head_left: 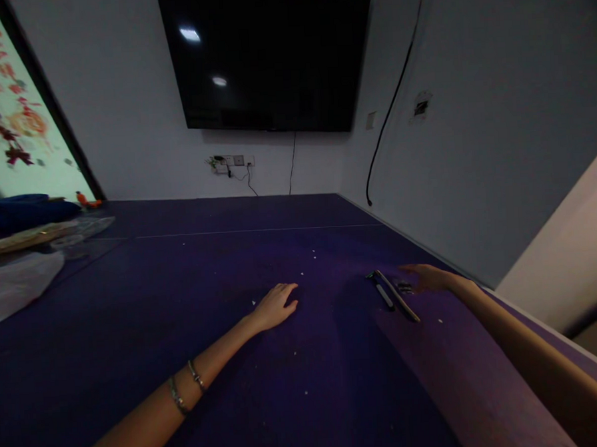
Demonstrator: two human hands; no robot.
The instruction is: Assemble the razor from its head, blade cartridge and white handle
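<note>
1. Left forearm (138,418) with 2 bracelets (177,395), over a purple surface (348,401); left hand (275,307) empty, fingers loosely parted.
2. Stapler-like tool (398,295) lying right of centre, its 2 arms spread.
3. Right hand (429,277) just beside it, at a small dark piece (404,288); I cannot tell whether it grips that.

Wall, rear (116,93): grey, dim. Television (274,58): one, large, black, wall-mounted, screen dark (two bright patches of light reflect at its left). Socket row (238,160): below the television, with leads. Thin cord (292,164): one, hanging beneath the screen. Wall, right (511,72): grey, shadowed, bearing one rough-edged dark recess (422,105) and one long black cable (394,95). Glass panel (2,99): far left, dark-framed, brightly lit, with red and orange decorations. Broad surface (181,276): purple, extending to the rear wall.
</note>
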